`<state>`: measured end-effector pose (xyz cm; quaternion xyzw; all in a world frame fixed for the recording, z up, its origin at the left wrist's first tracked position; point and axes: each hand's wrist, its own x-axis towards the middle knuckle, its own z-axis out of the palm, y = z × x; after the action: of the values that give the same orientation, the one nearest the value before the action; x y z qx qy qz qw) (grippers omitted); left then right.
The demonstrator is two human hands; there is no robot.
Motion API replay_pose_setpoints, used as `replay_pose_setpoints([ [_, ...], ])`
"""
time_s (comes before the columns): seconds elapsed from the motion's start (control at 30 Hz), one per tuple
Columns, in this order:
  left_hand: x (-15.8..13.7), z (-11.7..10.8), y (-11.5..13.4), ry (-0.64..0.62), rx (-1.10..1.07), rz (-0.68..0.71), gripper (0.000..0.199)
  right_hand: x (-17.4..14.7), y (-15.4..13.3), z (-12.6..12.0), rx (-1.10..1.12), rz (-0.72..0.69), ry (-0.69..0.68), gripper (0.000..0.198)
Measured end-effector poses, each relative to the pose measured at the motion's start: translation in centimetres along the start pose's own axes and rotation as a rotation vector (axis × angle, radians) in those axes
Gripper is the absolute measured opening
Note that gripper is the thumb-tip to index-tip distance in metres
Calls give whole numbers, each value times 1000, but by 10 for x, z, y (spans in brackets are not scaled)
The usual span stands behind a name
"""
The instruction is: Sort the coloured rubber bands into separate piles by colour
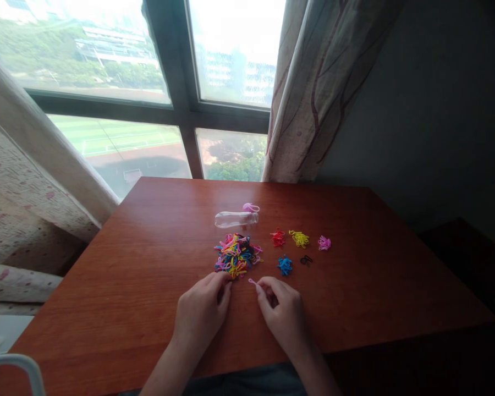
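Between the thumb and forefinger of my right hand (281, 308) is a pink hair tie (252, 281), its loop pointing left. My left hand (202, 308) is closed in a pinch at the near edge of a mixed pile of coloured hair ties (236, 254); a dark bit shows by its fingertips, too small to name surely. To the right lie single-colour groups: red hair ties (278, 237), yellow hair ties (299, 238), pink hair ties (324, 243), blue hair ties (285, 265) and a few black hair ties (306, 260).
A clear plastic bottle (233, 219) lies on its side behind the pile, with a pink looped piece (251, 208) beside its neck. The brown wooden table (379, 286) ends at a window (231, 148) flanked by curtains (309, 93). A curved white rail (20, 360) stands at lower left.
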<state>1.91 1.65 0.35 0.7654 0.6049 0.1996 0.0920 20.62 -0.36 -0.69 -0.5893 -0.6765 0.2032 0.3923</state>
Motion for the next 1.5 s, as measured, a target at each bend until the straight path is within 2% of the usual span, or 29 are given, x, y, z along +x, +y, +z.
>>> replay_pose_setpoints([
  [0.2, 1, -2, -3, -60, -14, 7, 15, -3, 4, -11, 94, 80, 67, 25],
  [0.33, 4, -3, -8, -99, 2, 53, 16, -1, 25, -32, 64, 136, 170, 27],
  [0.43, 5, -2, -10, -110, 48, 87, 18, 5, 54, -53, -8, 217, 266, 31],
  [0.6, 2, 1, -11, -58, 64, 150, 19, 23, 103, -89, -212, 314, 400, 39],
  [0.7, -1, 1, -13, -33, 14, 180, 17, 36, 120, -102, -340, 302, 420, 42],
  [0.83, -2, 0, -15, -10, -48, 204, 15, 47, 132, -108, -433, 292, 422, 44],
  [1.0, -2, -1, -12, -2, -55, 235, 15, 45, 134, -108, -425, 302, 410, 41],
  [1.17, 0, -2, -4, -9, -80, 270, 16, 36, 123, -104, -367, 321, 419, 44],
  [1.33, 5, 2, 10, -57, -106, 297, 17, 21, 103, -90, -358, 196, 374, 40],
  [1.5, 19, 8, 30, -122, -153, 322, 15, 2, 81, -70, -342, 11, 214, 27],
])
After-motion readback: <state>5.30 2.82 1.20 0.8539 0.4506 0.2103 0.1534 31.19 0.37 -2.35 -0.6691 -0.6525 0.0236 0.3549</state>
